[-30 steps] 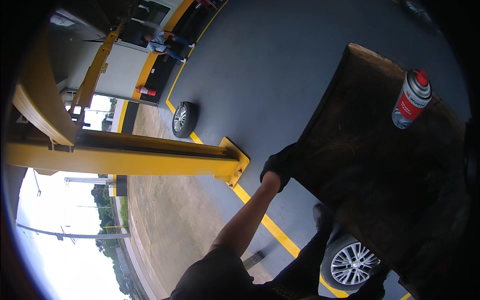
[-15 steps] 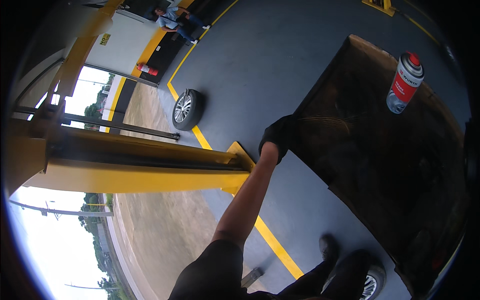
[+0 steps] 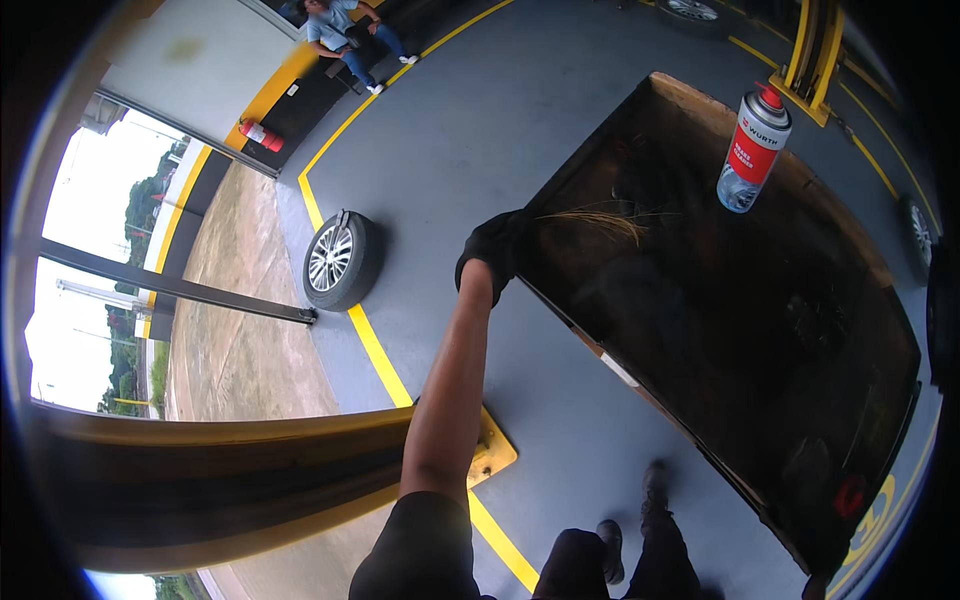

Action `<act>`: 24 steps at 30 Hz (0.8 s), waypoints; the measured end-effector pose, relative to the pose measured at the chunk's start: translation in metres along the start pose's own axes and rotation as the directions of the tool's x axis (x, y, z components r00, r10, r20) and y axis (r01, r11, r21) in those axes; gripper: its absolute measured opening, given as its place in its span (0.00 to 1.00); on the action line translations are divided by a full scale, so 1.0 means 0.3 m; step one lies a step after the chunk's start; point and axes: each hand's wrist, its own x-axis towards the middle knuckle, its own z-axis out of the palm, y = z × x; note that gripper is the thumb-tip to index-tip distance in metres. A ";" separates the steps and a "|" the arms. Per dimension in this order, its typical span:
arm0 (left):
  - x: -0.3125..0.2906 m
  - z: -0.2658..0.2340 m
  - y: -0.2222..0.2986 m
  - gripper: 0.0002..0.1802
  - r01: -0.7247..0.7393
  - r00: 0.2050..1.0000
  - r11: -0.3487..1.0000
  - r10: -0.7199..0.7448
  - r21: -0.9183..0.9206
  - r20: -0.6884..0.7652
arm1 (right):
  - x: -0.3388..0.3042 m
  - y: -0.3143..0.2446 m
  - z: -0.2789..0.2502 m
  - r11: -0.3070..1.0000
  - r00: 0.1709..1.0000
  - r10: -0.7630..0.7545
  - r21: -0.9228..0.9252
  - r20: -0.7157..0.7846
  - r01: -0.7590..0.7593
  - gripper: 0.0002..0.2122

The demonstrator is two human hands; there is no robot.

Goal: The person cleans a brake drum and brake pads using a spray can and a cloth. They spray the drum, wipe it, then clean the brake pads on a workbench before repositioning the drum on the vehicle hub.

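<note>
View has swung since half a second ago: tray (image 3: 680, 330), spray can (image 3: 754, 160) and gloved left hand (image 3: 490, 255) all sit further left, and yellow post (image 3: 250, 480) has dropped to 8 o'clock. Tray is at 3 o'clock, dark, shallow, raised rim. Left hand is clamped on its 9–10 o'clock corner; single fingers lost in the black glove. Right hand not visible, can't tell what its fingers do. Can't see what, if anything, bears the tray from below. Can stands on the tray toward its 12–1 o'clock rim, red cap up; straw-coloured strands (image 3: 600, 218) lie near the gloved corner, small red thing (image 3: 849, 495) at tray's 5 o'clock, too dark to identify. Wheel (image 3: 338, 262) is off at 9–10 o'clock on the floor, well apart. Handling guess: tray stiff but wide, so one-corner hold lets it twist; grimy look suggests slick rim, glove helps. Best grip: opposed, 9 and 3 o'clock rims, kept level. Can looks light, rigid, smooth, top-heavy if near empty: small foot, easy to tip or slide. Grab it round the body, below the cap, not by the cap.
</note>
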 end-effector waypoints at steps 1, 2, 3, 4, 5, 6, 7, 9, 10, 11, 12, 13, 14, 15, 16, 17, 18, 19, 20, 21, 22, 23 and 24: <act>0.104 -0.043 -0.006 0.23 -0.025 1.000 0.999 0.025 -0.049 0.002 | -0.034 -0.072 0.018 1.000 1.000 0.005 -0.010 -0.010 -0.005 0.29; 0.202 -0.092 -0.007 0.23 -0.037 0.999 0.997 0.038 -0.064 0.006 | -0.078 -0.136 0.044 1.000 1.000 0.009 -0.019 -0.019 -0.009 0.29; 0.308 -0.150 -0.011 0.23 -0.040 0.999 0.996 0.041 -0.078 0.006 | -0.130 -0.204 0.076 1.000 0.999 0.007 -0.030 -0.032 -0.008 0.29; 0.405 -0.206 -0.013 0.23 -0.067 0.998 0.997 0.068 -0.041 0.018 | -0.197 -0.262 0.102 0.999 0.999 0.012 -0.032 -0.042 -0.013 0.29; 0.506 -0.272 -0.015 0.24 -0.090 0.996 0.996 0.090 0.003 0.020 | -0.273 -0.326 0.138 1.000 0.998 0.007 -0.027 -0.055 -0.008 0.29; 0.611 -0.329 -0.012 0.24 -0.094 0.996 0.995 0.094 0.044 0.004 | -0.359 -0.389 0.175 1.000 0.997 0.011 -0.028 -0.072 -0.013 0.29; 0.691 -0.412 -0.030 0.24 -0.061 0.998 0.992 0.063 0.112 -0.009 | -0.450 -0.458 0.219 0.998 0.997 0.027 -0.055 -0.076 -0.031 0.30; 0.927 -0.521 -0.023 0.24 -0.146 0.987 0.987 0.142 0.059 0.074 | -0.649 -0.599 0.327 0.999 0.992 0.038 -0.026 -0.121 -0.041 0.30; 1.031 -0.560 -0.025 0.24 -0.118 0.983 0.993 0.115 0.013 0.143 | -0.738 -0.666 0.376 0.999 0.986 0.044 -0.014 -0.158 -0.047 0.30; 1.123 -0.609 -0.059 0.25 -0.059 0.976 0.998 0.061 -0.015 0.208 | -0.826 -0.738 0.429 0.999 0.982 0.040 -0.009 -0.185 -0.042 0.30; 1.193 -0.637 -0.077 0.25 -0.180 0.961 0.982 0.161 0.066 0.227 | -0.907 -0.802 0.489 0.999 0.979 0.050 0.008 -0.197 -0.050 0.30; 1.283 -0.680 -0.076 0.26 -0.301 0.941 0.940 0.265 0.159 0.210 | -0.979 -0.867 0.544 0.998 0.975 0.063 0.039 -0.212 -0.056 0.30; 1.331 -0.717 -0.101 0.26 -0.193 0.975 0.945 0.153 0.264 0.164 | -1.050 -0.932 0.594 0.997 0.975 0.077 0.041 -0.210 -0.070 0.30; 1.395 -0.738 -0.101 0.25 -0.256 0.962 0.905 0.203 0.341 0.185 | -1.107 -0.993 0.646 0.996 0.972 0.085 0.049 -0.220 -0.076 0.30; 1.464 -0.762 -0.108 0.25 -0.297 0.948 0.896 0.237 0.329 0.210 | -1.168 -1.059 0.706 0.995 0.970 0.095 0.050 -0.222 -0.086 0.30; 1.506 -0.771 -0.095 0.26 -0.311 0.939 0.882 0.226 0.355 0.261 | -1.214 -1.113 0.747 0.993 0.967 0.108 0.064 -0.230 -0.096 0.30; 1.599 -0.794 -0.072 0.26 -0.284 0.944 0.906 0.206 0.315 0.258 | -1.265 -1.191 0.806 0.992 0.965 0.121 0.073 -0.233 -0.106 0.30; 1.675 -0.819 -0.050 0.26 -0.259 0.940 0.920 0.171 0.294 0.294 | -1.317 -1.254 0.851 0.989 0.961 0.140 0.078 -0.237 -0.125 0.30; 1.752 -0.838 -0.028 0.25 -0.243 0.944 0.935 0.165 0.260 0.287 | -1.361 -1.331 0.899 0.986 0.959 0.157 0.083 -0.235 -0.142 0.31; 1.837 -0.865 -0.006 0.25 -0.235 0.938 0.927 0.137 0.293 0.318 | -1.414 -1.400 0.943 0.983 0.955 0.178 0.088 -0.235 -0.162 0.31; 1.913 -0.881 0.017 0.25 -0.242 0.934 0.919 0.134 0.311 0.331 | -1.457 -1.469 0.979 0.978 0.951 0.199 0.103 -0.238 -0.179 0.31; 2.007 -0.897 0.051 0.26 -0.234 0.933 0.907 0.109 0.349 0.343 | -1.503 -1.544 1.017 0.973 0.946 0.223 0.114 -0.236 -0.201 0.31; 2.068 -0.892 0.078 0.26 -0.254 0.916 0.909 0.115 0.331 0.385 | -1.540 -1.594 1.042 0.967 0.940 0.249 0.117 -0.234 -0.227 0.31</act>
